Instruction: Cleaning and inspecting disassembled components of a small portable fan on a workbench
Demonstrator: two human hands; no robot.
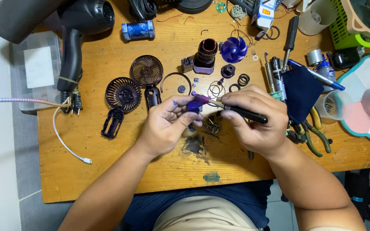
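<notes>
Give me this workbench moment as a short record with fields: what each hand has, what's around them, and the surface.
Left hand: pinches a small purple plastic part
Right hand: grips a black-handled screwdriver, tip at the purple part
Behind the hands: two round fan grilles, blue fan blade, dark motor housing, black rings
Far left: black hair dryer, white cable
Right: dark blue cloth, green-handled pliers
Surface: worn wooden table with a dark stain
</notes>
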